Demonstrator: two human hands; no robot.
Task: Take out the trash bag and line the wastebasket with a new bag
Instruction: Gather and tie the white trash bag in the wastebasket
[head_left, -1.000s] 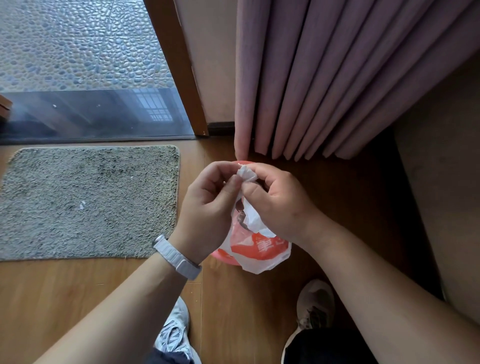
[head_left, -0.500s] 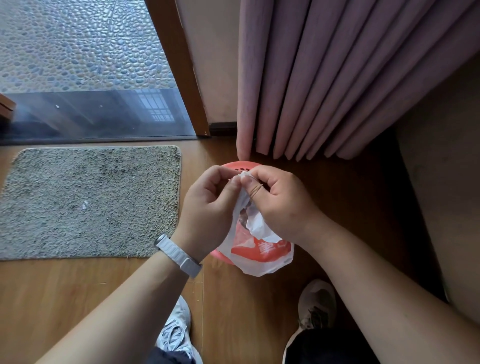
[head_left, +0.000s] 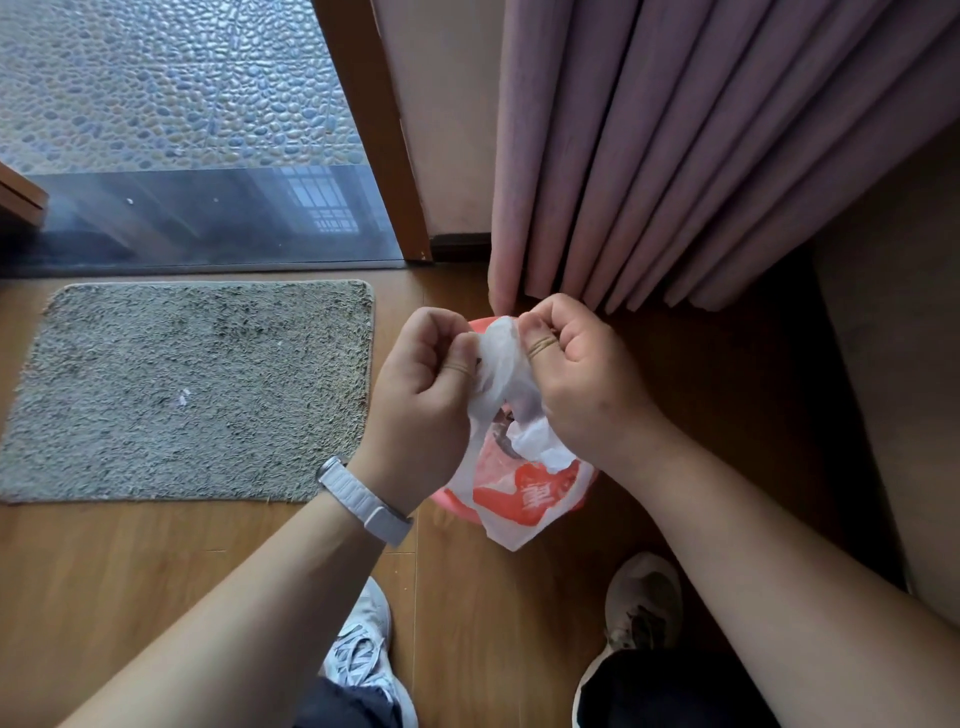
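Observation:
A small white trash bag (head_left: 524, 493) with red print hangs in the middle of the head view, its handles bunched at the top. My left hand (head_left: 421, 400) and my right hand (head_left: 582, 374) both pinch those handles, knuckles almost touching, with the white plastic twisted between them. Directly below the bag stands a coral-red wastebasket (head_left: 452, 503) on the wooden floor; only slivers of its rim show behind the bag and my hands. Its inside is hidden.
A grey shaggy mat (head_left: 187, 389) lies on the floor to the left. Pink curtains (head_left: 675, 156) hang just behind the basket, beside a wooden door frame (head_left: 374, 130) and a glass door. My two shoes (head_left: 644, 603) stand near the bottom edge.
My hands have pulled slightly apart at the top of the bag, stretching the twisted handles between them. The bag still hangs over the basket.

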